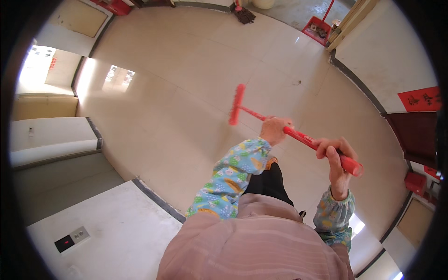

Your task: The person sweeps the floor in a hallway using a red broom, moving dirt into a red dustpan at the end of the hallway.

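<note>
A red long-handled floor broom or brush [304, 137] slants across my front, its narrow crosswise head [236, 105] low over the tiled floor. Blur hides the bristles, and I cannot tell whether the head touches the tiles. My left hand [274, 130] is wrapped around the handle partway down. Near the handle's upper end, my right hand [337, 155] grips it with the thumb along the near side. Patterned sleeve covers reach both wrists. A small scrap of debris [297, 83] lies on the floor, right of the broom head and apart from it.
A red dustpan [316, 30] with litter in it stands by a doorway at the upper right. A dark-stringed mop [244, 15] rests on the floor at the top. White walls with dark skirting [364, 85] bound the floor. A call-button panel [71, 239] is at lower left.
</note>
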### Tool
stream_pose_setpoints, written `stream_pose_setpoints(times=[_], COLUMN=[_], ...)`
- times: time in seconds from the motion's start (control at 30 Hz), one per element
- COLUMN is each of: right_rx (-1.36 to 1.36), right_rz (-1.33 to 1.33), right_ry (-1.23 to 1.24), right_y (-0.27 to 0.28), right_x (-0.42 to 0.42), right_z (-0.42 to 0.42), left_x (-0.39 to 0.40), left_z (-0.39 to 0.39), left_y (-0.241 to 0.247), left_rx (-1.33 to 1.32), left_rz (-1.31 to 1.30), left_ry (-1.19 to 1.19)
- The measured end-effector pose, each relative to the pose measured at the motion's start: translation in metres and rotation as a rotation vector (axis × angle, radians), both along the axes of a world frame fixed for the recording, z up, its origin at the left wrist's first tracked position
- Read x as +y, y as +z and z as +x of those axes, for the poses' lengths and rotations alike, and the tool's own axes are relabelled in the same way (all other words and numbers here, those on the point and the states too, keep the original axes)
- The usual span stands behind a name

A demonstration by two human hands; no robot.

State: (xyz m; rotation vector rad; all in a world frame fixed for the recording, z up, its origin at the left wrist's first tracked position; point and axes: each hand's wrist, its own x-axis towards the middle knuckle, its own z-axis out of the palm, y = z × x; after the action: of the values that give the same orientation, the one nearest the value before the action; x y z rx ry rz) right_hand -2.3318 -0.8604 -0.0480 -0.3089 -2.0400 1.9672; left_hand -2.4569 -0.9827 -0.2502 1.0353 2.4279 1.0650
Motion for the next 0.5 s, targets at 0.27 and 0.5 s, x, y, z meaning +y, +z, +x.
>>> stream_pose_setpoints(times=[0.27,0.5], right_rx=[-0.2,-0.312], right_rz=[-0.45,-0.347], right_ry=[0.117,-0.021], right_y=[-0.143,-0.136], right_x=[-0.054,-0.028], right_z=[-0.066,-0.133], left_x=[-0.133,-0.079], left_z=[-0.078,-0.133], left_y=[-0.123,-0.143], left_rx=[0.089,-0.139], left_rz=[-0.377,-0.31], left_ry=[0.116,0.002])
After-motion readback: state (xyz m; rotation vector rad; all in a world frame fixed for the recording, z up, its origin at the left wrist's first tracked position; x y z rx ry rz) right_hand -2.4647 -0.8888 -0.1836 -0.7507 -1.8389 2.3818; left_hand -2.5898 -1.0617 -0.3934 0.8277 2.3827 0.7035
